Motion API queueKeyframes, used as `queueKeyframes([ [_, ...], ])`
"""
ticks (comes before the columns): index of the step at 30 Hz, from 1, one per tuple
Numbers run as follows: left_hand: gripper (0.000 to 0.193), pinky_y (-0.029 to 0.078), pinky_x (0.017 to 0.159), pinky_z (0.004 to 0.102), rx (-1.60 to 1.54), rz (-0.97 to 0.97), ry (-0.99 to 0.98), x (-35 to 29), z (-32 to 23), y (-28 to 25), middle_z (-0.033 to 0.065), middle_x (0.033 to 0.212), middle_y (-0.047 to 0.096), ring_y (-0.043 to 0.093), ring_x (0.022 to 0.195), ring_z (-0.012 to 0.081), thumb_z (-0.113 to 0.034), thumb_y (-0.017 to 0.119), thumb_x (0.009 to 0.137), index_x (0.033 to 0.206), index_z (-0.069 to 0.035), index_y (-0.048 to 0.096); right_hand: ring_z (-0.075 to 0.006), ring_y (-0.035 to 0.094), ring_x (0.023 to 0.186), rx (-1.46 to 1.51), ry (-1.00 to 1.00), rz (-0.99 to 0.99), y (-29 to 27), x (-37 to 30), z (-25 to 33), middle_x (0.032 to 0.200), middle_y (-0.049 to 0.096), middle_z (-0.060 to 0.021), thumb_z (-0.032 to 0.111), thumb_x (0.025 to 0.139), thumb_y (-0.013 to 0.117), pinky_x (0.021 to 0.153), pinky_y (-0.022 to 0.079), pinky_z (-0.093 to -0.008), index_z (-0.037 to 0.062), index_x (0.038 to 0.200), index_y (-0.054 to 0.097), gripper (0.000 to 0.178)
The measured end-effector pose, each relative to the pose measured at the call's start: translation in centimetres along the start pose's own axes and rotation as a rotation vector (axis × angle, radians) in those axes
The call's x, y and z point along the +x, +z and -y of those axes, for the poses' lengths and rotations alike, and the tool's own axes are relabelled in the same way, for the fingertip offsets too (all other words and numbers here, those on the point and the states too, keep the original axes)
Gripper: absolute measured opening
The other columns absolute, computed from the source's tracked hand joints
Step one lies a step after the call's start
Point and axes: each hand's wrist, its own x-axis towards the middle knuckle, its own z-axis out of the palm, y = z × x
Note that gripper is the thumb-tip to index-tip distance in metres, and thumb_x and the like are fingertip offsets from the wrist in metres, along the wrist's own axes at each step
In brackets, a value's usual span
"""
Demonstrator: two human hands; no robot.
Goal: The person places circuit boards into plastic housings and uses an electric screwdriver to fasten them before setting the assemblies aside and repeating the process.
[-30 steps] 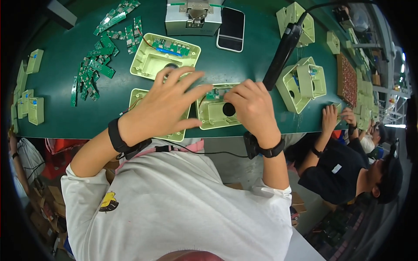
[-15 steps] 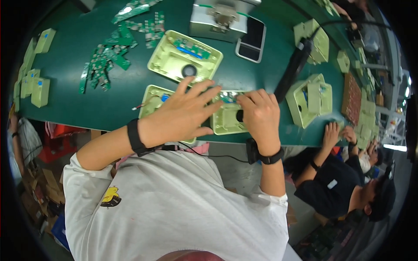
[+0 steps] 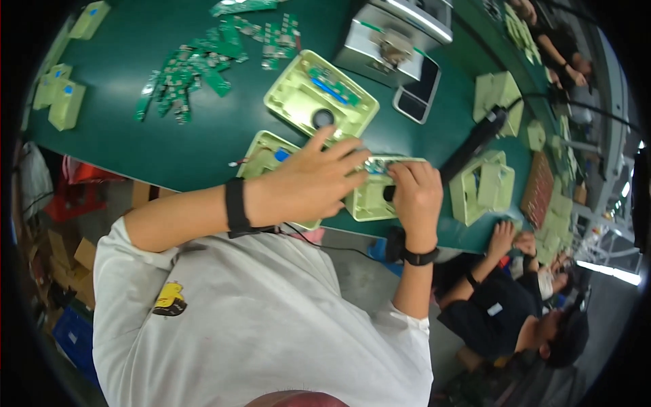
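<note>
A pale green plastic housing (image 3: 369, 205) lies open side up near the table's front edge. Inside its far side sits a small green circuit board (image 3: 377, 166). My right hand (image 3: 419, 203) has its fingers closed at the board's right end, partly covering a black round part. My left hand (image 3: 298, 180) spreads its fingers over the housing's left side, their tips close to the board's left end. Beneath my left hand is another green housing half (image 3: 261, 152) with wires and a blue piece, mostly hidden. Behind is a housing (image 3: 283, 105) holding a board and a black round part (image 3: 323, 119).
Loose circuit boards (image 3: 186, 74) are heaped at the far left. A metal fixture (image 3: 380, 51) and a grey-and-black flat device (image 3: 417, 91) stand at the back. A black corded tool (image 3: 475, 144) lies right, near more housings (image 3: 468, 197). A co-worker's hands (image 3: 505, 239) are farther right.
The whole view has shifted, so the table's things appear farther right and the fixture shows more. Both hands stay at the same housing, with only slight finger movement.
</note>
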Motion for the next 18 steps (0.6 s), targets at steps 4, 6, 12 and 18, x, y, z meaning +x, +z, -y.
queueKeyframes([
  [4, 0.061, 0.028, 0.12, 0.0589, 0.001, 0.041, -0.026, -0.2, 0.2, -0.3, 0.0097, 0.152, 0.053, 0.042, 0.146, 0.0294, -0.032, 0.083, 0.084, 0.138, -0.012, 0.064, -0.0288, 0.065, 0.083, 0.077, -0.015, 0.017, 0.1, -0.2, -0.4, 0.09, 0.068, -0.0063, 0.001, 0.077, 0.079, 0.069, 0.047, -0.0407, 0.0056, 0.091, 0.072, 0.017],
  [6, 0.06, 0.027, 0.12, 0.0589, 0.005, 0.046, -0.052, -0.2, 0.3, -0.8, 0.0094, 0.152, 0.053, 0.042, 0.146, 0.0294, -0.031, 0.082, 0.085, 0.139, -0.012, 0.064, -0.0295, 0.067, 0.085, 0.113, -0.007, 0.027, 0.4, -0.1, -0.5, 0.093, 0.07, -0.0068, 0.0, 0.079, 0.079, 0.072, 0.05, -0.041, 0.0055, 0.093, 0.074, 0.016],
  [12, 0.051, 0.029, 0.119, 0.0554, 0.16, -0.224, -0.232, -2.0, 8.8, -8.0, 0.0096, 0.146, 0.058, 0.047, 0.142, 0.0305, -0.012, 0.074, 0.092, 0.141, -0.015, 0.062, -0.0322, 0.07, 0.094, 0.191, 0.16, -0.038, -2.5, -1.7, -0.1, 0.102, 0.074, -0.0108, -0.003, 0.084, 0.077, 0.083, 0.055, -0.0407, 0.0026, 0.101, 0.077, 0.018],
  [18, 0.031, 0.037, 0.112, 0.0503, 0.521, -0.151, -0.466, -7.7, 18.8, -9.7, 0.008, 0.129, 0.067, 0.055, 0.13, 0.0279, -0.012, 0.077, 0.089, 0.119, -0.009, 0.071, -0.031, 0.069, 0.09, 0.234, 0.089, -0.086, -2.8, 1.4, 2.0, 0.1, 0.073, -0.0114, -0.005, 0.082, 0.079, 0.079, 0.054, -0.0394, 0.0016, 0.1, 0.076, 0.02],
])
